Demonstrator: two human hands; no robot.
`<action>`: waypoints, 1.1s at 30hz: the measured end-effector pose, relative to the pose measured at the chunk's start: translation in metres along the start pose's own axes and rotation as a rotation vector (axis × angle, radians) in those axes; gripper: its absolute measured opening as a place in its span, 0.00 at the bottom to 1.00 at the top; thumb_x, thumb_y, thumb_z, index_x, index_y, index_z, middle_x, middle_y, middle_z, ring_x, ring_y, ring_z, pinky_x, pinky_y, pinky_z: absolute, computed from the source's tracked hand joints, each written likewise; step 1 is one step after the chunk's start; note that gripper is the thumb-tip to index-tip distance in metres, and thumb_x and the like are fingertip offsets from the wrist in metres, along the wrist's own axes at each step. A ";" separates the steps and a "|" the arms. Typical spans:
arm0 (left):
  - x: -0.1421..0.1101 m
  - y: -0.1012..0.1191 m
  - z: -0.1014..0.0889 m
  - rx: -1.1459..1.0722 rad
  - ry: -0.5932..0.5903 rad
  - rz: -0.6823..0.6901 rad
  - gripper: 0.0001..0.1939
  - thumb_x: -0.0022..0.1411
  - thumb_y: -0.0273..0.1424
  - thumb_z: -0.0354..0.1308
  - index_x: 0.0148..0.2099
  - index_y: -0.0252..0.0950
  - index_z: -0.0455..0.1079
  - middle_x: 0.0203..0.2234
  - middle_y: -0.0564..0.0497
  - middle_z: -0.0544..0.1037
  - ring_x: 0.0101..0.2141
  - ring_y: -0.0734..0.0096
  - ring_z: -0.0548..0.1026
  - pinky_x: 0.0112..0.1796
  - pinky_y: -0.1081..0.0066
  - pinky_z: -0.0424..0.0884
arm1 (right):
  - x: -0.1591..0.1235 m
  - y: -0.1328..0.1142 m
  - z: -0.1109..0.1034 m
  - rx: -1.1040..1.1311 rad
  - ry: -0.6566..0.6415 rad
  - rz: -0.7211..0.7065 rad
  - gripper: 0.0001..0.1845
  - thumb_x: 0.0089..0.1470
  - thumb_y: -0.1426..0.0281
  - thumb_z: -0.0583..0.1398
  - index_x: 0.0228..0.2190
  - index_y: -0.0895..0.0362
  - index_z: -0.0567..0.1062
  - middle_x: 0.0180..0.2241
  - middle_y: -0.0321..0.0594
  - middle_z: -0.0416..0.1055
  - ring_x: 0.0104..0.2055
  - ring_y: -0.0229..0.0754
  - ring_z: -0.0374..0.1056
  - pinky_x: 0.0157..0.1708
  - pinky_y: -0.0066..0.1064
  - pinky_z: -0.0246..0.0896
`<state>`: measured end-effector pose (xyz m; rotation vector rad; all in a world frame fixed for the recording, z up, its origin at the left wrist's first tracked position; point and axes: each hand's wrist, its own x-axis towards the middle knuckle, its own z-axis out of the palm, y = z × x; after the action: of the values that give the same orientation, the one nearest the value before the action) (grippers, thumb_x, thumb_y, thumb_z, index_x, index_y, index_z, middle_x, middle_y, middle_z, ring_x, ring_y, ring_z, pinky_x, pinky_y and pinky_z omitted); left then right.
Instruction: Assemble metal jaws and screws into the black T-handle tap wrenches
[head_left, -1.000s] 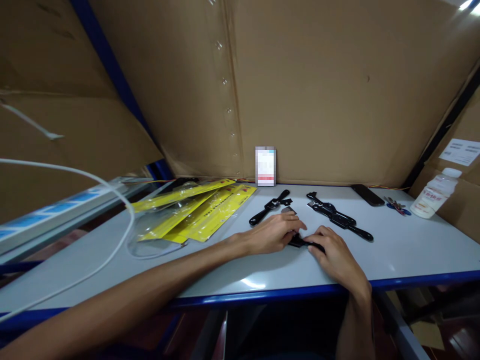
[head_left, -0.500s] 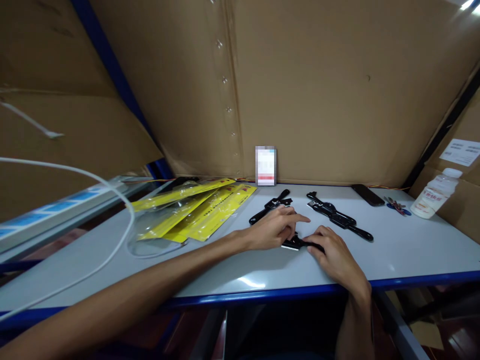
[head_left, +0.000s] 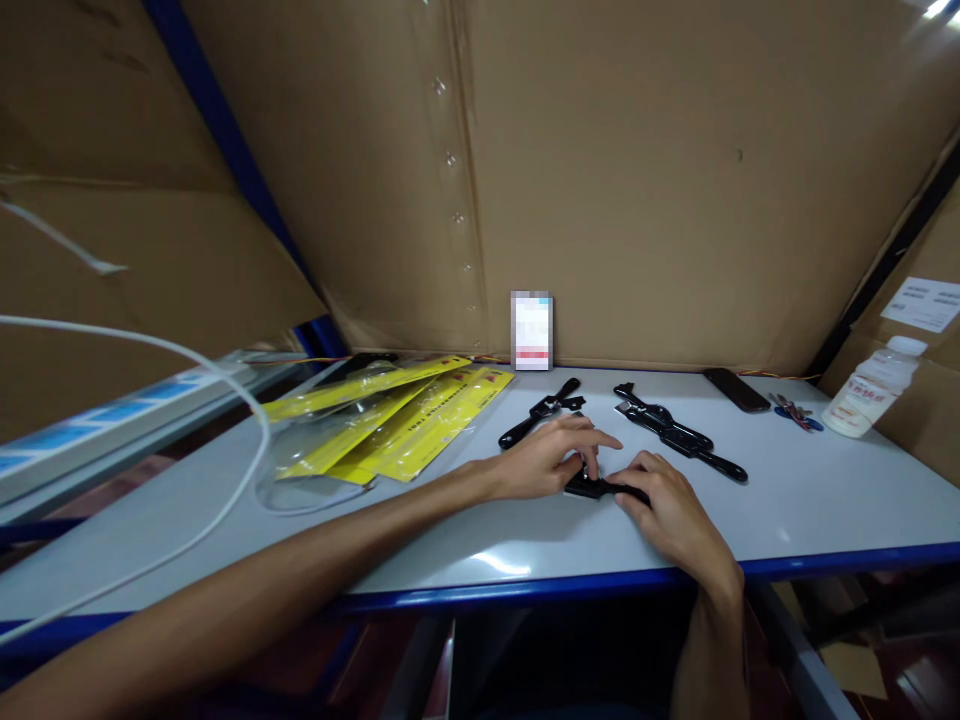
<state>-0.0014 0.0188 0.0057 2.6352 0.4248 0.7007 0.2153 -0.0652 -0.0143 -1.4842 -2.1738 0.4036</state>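
A small black tool (head_left: 592, 488) lies on the grey table (head_left: 810, 500) between my two hands. My left hand (head_left: 551, 457) rests over its left end, fingers curled with the forefinger stretched out. Pressing down on the tool's right end is my right hand (head_left: 667, 505), fingers bent round it. Most of the tool is hidden under the fingers. Just behind the hands lie two more black tools of the same kind, one (head_left: 541, 412) at the left and a longer one (head_left: 679, 434) at the right.
Yellow packaging sleeves in clear plastic (head_left: 390, 420) lie at the left. A white card (head_left: 531, 331) leans on the cardboard wall behind. At the far right are a black phone (head_left: 735, 389), keys (head_left: 795, 414) and a white bottle (head_left: 870, 388). A white cable (head_left: 225, 440) loops at the left.
My left hand lifted its forefinger off the tool and shifted slightly, while the black tool turned a little beneath it. My right hand stayed in place on the tool's right end.
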 end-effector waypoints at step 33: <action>-0.008 -0.013 -0.010 0.347 -0.087 -0.128 0.18 0.61 0.17 0.52 0.49 0.34 0.75 0.37 0.45 0.80 0.40 0.61 0.77 0.42 0.64 0.72 | 0.001 -0.003 0.000 -0.014 -0.007 0.025 0.16 0.63 0.75 0.59 0.48 0.51 0.81 0.42 0.42 0.73 0.48 0.46 0.69 0.52 0.38 0.62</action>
<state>-0.0161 0.0301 0.0047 2.9123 0.7418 0.5070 0.2127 -0.0653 -0.0122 -1.5213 -2.1695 0.4034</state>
